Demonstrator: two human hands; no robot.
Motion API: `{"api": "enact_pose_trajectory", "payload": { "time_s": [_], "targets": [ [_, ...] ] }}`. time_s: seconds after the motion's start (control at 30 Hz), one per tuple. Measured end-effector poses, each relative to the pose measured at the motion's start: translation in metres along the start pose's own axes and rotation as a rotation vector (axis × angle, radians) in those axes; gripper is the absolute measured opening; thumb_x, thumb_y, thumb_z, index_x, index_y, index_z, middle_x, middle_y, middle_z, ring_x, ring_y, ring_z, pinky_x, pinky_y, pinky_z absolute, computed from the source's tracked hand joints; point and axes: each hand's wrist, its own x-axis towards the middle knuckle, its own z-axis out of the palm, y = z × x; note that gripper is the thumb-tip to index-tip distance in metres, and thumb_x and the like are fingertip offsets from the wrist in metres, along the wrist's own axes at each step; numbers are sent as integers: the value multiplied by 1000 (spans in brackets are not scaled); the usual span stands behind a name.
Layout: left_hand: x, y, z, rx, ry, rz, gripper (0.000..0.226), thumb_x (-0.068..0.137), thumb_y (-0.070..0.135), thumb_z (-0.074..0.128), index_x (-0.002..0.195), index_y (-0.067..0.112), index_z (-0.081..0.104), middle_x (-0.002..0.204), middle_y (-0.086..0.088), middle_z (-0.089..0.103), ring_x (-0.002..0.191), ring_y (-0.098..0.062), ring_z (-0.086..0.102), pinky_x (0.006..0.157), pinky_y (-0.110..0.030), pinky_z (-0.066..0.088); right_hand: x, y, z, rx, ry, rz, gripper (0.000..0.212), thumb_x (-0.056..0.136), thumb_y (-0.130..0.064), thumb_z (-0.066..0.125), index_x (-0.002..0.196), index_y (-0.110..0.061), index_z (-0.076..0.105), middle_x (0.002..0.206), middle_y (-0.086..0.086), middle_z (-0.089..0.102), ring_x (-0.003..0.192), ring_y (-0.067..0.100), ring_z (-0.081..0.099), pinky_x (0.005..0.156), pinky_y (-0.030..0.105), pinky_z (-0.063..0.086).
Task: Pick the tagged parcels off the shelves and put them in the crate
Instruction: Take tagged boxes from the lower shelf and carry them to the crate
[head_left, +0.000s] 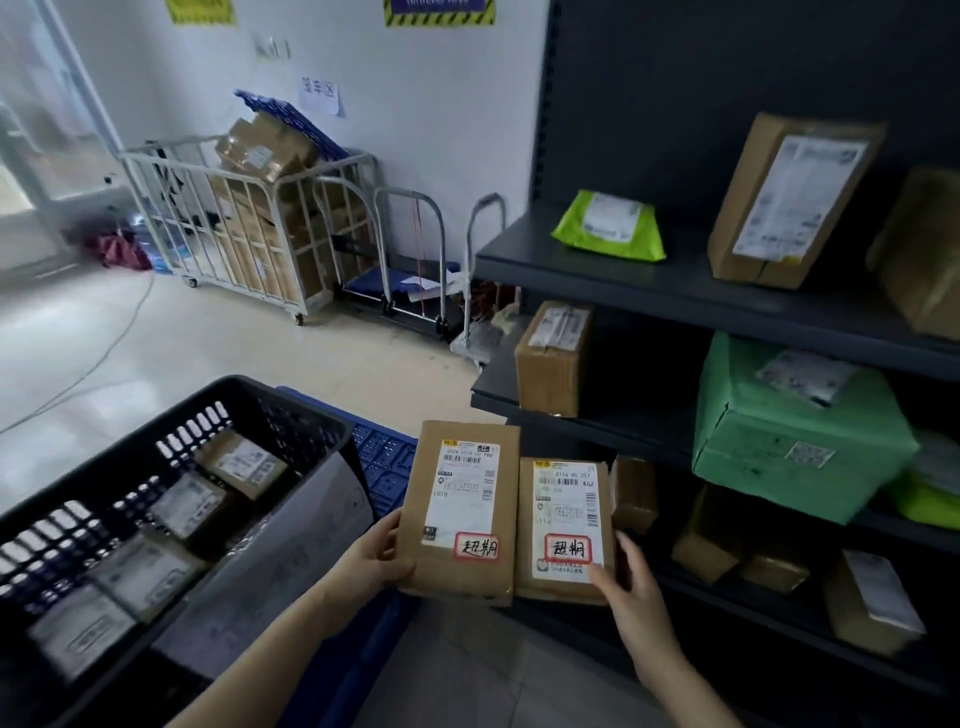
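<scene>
Two flat brown parcels are held side by side in front of the dark shelves, each with a white label and a red-framed tag. My left hand (375, 558) grips the left tagged parcel (462, 512) at its lower left edge. My right hand (631, 582) grips the right tagged parcel (563, 530) at its lower right corner. The black crate (291, 410) sits at lower left, just left of the parcels, with several labelled boxes and a grey bag inside.
The dark shelf unit (623, 270) on the right holds a lime bag (608, 226), brown boxes (553, 358) and a green parcel (795, 431). A blue platform (384, 457) lies under the crate. A white cage cart (244, 223) and folded trolleys stand by the far wall.
</scene>
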Motion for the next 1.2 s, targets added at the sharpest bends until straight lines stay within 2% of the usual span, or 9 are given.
{"api": "enact_pose_trajectory", "payload": {
  "time_s": [0.13,0.33,0.5,0.6,0.67,0.77,0.9,1.1,1.2],
  "targets": [
    [-38,24,-1,-10,51,55,62,85,-12,50,111,44,48,113,12,62,104,-9,59,75,-23,50,-16,-30,0,12,-59,-61,61,89,-26,60,142,-29,31,119,-6,51,106,12,46,95,34,35],
    [-88,40,-1,-47,175,129,60,86,-11,52,118,39,46,116,8,63,107,-16,60,88,-33,51,-31,-64,-2,11,-168,-163,60,88,-29,60,141,-31,31,120,-6,54,106,10,48,94,31,34],
    [-123,44,-11,-77,275,182,60,86,-10,54,124,34,42,116,7,62,104,-13,61,79,-26,52,-33,-83,16,-7,-248,-209,57,88,-30,61,138,-35,34,111,-12,58,93,-5,50,84,25,37],
    [-138,42,-21,-108,326,194,60,86,-11,54,125,33,43,115,5,62,101,-13,63,77,-26,53,-31,-94,33,-11,-300,-225,58,88,-29,62,139,-34,34,116,-8,57,98,3,52,82,24,38],
    [-148,41,-31,-113,353,203,60,84,-7,59,126,33,42,118,4,61,106,-16,61,81,-28,52,-29,-102,48,0,-344,-234,53,87,-27,62,134,-36,38,113,-11,57,97,0,53,75,19,40],
    [-159,36,-51,-133,414,200,58,84,-4,61,125,31,42,114,4,61,102,-13,61,75,-23,51,-26,-113,76,1,-409,-249,42,88,-24,62,120,-42,43,113,-8,58,95,-4,53,69,16,40],
    [-169,24,-88,-185,491,171,59,85,-11,54,128,28,38,114,3,58,102,-15,59,77,-26,51,-22,-125,124,-15,-495,-265,46,87,-21,62,129,-33,45,115,-2,61,97,6,60,66,18,47],
    [-176,8,-153,-262,566,147,60,85,-12,52,130,25,39,118,-3,58,101,-19,61,69,-24,54,-14,-141,207,-36,-580,-272,51,87,-19,62,134,-28,43,122,4,58,109,20,58,78,25,52],
    [-178,0,-182,-290,593,128,59,85,-10,54,130,25,39,117,-2,57,100,-17,61,65,-21,55,-8,-149,245,-58,-621,-257,53,87,-21,62,135,-28,42,120,4,59,111,22,57,90,39,52]
  ]
}}
